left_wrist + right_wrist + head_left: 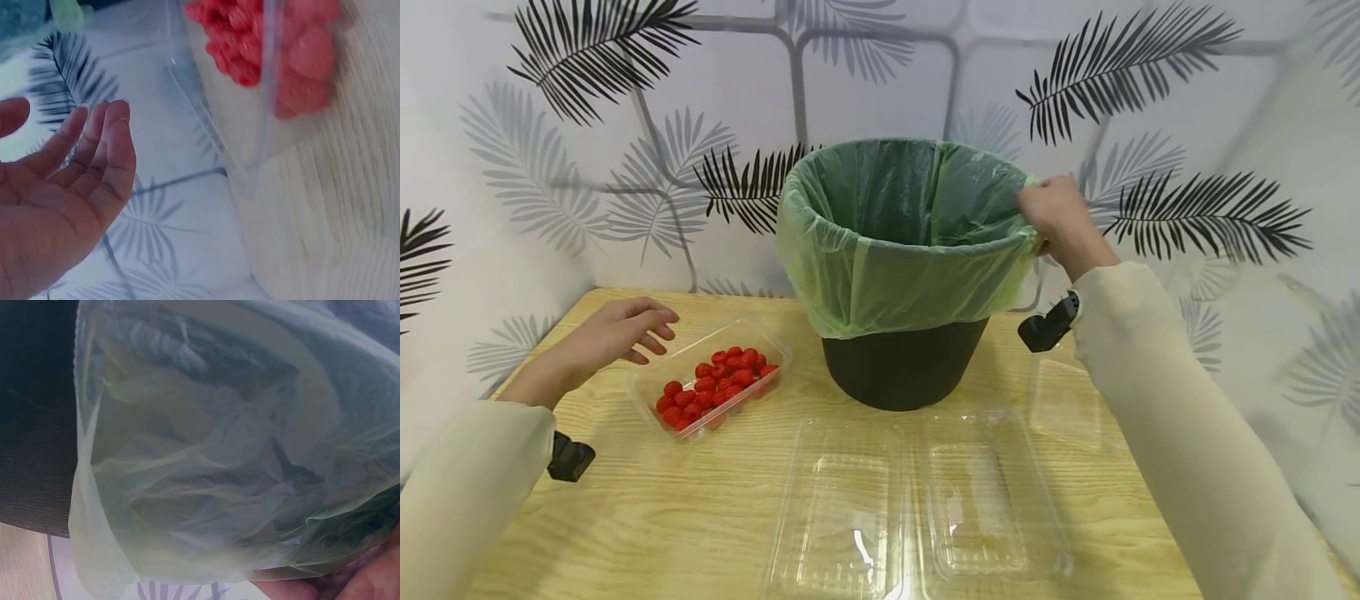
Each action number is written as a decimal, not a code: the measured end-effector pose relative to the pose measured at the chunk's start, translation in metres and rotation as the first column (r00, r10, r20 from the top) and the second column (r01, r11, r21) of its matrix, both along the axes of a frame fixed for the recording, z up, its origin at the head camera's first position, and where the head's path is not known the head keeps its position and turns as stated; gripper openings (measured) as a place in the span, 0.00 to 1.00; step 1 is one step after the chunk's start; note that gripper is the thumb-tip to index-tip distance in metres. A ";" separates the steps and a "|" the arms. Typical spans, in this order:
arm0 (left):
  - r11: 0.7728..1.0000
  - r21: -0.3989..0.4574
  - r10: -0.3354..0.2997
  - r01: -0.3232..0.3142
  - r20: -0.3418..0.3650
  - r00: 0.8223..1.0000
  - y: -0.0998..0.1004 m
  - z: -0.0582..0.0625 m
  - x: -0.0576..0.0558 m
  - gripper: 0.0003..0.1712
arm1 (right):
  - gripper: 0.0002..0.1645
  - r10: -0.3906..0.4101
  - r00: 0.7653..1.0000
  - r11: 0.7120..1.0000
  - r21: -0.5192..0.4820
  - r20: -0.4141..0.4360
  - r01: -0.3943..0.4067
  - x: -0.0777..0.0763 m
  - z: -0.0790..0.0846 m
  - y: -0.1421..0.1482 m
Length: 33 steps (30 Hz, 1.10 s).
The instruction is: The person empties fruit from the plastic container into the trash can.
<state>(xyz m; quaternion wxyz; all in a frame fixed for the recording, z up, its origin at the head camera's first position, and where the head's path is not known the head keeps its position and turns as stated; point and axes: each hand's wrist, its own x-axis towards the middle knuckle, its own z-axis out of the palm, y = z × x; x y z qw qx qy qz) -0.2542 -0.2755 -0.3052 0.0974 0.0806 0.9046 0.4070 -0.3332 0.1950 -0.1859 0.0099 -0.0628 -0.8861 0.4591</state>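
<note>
A black bin stands upright at the back of the table, lined with a thin green bin bag folded out over its rim. At the rim's right side my right hand grips the bag's edge. The right wrist view shows its fingers curled at the lower edge of the crinkled bag. My left hand hovers with relaxed fingers and holds nothing. Just right of it sits a clear plastic tray of red raspberries. In the left wrist view the left palm is turned up beside that tray.
Two clear plastic containers, side by side, lie on the wooden table in front of the bin. Another clear piece lies at the right, under the right forearm. Behind the table rises a wall with a leaf print.
</note>
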 end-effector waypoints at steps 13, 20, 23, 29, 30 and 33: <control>0.996 -0.082 -0.030 0.035 0.062 0.998 -0.020 -0.021 -0.027 0.32 | 0.12 0.006 1.000 1.000 0.003 0.001 -0.006 0.001 0.002 -0.002; 0.983 -0.150 -0.085 0.105 0.130 0.988 -0.022 -0.036 -0.033 0.33 | 0.09 0.008 1.000 1.000 -0.003 -0.002 -0.008 0.001 0.000 -0.004; 0.981 -0.146 -0.102 0.125 0.151 0.983 -0.020 -0.042 -0.035 0.32 | 0.07 0.006 1.000 1.000 -0.001 0.001 -0.006 0.001 -0.001 -0.004; 0.982 -0.134 -0.108 0.134 0.186 0.977 -0.013 -0.052 -0.036 0.30 | 0.07 -0.007 1.000 1.000 0.007 -0.004 0.007 0.000 -0.001 -0.004; 0.982 -0.134 -0.108 0.133 0.182 0.977 -0.012 -0.053 -0.036 0.29 | 0.05 -0.006 1.000 1.000 0.006 -0.003 0.006 0.000 -0.001 -0.003; 0.985 -0.125 -0.097 0.121 0.179 0.979 -0.008 -0.053 -0.036 0.27 | 0.04 -0.009 1.000 1.000 0.000 -0.005 0.009 0.000 -0.001 -0.002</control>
